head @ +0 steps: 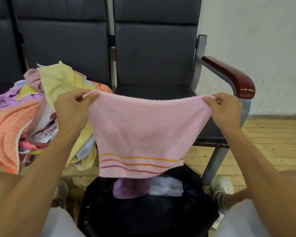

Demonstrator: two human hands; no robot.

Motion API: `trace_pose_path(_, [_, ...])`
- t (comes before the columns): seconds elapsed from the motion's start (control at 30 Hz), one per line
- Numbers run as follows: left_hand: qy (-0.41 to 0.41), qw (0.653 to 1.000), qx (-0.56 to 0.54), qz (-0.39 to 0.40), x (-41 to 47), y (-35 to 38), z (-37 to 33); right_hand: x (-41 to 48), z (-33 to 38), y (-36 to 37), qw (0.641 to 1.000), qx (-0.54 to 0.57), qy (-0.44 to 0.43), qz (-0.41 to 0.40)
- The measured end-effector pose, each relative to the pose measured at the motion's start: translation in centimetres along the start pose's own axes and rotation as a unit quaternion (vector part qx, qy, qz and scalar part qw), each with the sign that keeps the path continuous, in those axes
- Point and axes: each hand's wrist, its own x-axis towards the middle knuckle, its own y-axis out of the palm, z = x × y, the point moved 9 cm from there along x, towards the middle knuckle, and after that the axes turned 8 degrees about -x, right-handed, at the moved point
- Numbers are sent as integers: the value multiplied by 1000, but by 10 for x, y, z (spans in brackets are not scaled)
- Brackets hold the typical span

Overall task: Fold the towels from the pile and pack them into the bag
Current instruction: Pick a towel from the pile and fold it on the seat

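Note:
A pink towel (143,130) with three coloured stripes near its lower edge hangs spread in front of me. My left hand (73,108) pinches its top left corner and my right hand (224,110) pinches its top right corner. Below it a dark bag (143,211) stands open on the floor between my feet, with a folded purple towel (126,189) and a folded pale blue towel (166,186) inside. The pile of towels (32,117), yellow, orange, purple and patterned, lies heaped on the seat at the left.
A row of dark padded seats (154,57) runs along the back; the right one has a brown armrest (232,76) on a grey metal frame. The floor (272,142) is wood planks. A white wall (263,40) stands at the right. My shoes flank the bag.

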Motion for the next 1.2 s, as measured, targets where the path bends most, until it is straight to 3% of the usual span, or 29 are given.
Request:
trace_pose_path(0.37, [-79,994,-82,2,-7,8,16,-3,-9,7,998,57,30,-11])
trace_pose_path(0.63, [-182,979,-85,41,-17,36,52,-2,-24,37,990,63,105,65])
trace_pose_path(0.77, [-185,980,-45,63,6,55,50,19,-17,41,991,74,95,53])
trace_pose_path(0.87, [-196,974,-85,71,27,72,51,36,-17,50,989,98,105,36])
trace_pose_path(1.03, [-171,967,-104,156,59,113,64,61,-25,80,984,112,133,32])
trace_pose_path(1.2, [-166,967,-126,150,85,141,87,98,-22,113,983,121,131,38])
